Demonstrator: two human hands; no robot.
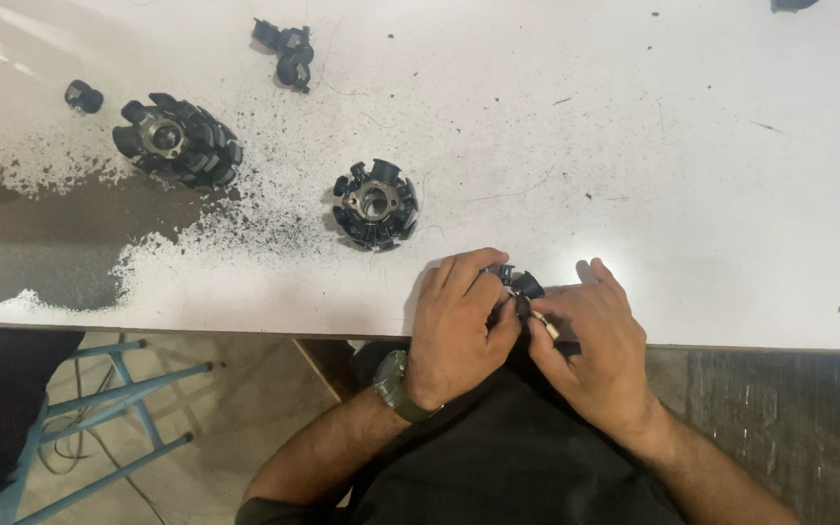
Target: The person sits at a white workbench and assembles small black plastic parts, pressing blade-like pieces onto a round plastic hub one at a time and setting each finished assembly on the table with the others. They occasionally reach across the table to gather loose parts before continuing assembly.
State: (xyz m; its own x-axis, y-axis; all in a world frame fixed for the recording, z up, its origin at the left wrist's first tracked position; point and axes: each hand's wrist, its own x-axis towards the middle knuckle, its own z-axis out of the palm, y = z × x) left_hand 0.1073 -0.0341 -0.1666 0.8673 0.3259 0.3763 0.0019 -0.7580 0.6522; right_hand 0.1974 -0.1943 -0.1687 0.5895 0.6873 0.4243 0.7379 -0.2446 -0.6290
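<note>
Two stator cores (178, 141) (376, 204), black clip (287, 51), worn table (692, 146), blue stool (114, 408)

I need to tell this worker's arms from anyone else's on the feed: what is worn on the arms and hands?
Both hands are bare, with no gloves. The left hand has a dark green wristwatch on its wrist; the right hand has nothing on its wrist. The forearms are uncovered, with a dark sleeve showing only near the left elbow. No rings can be made out.

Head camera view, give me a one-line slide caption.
Both hands, left and right, grip a small black plastic part at a worn white table's edge.
</note>
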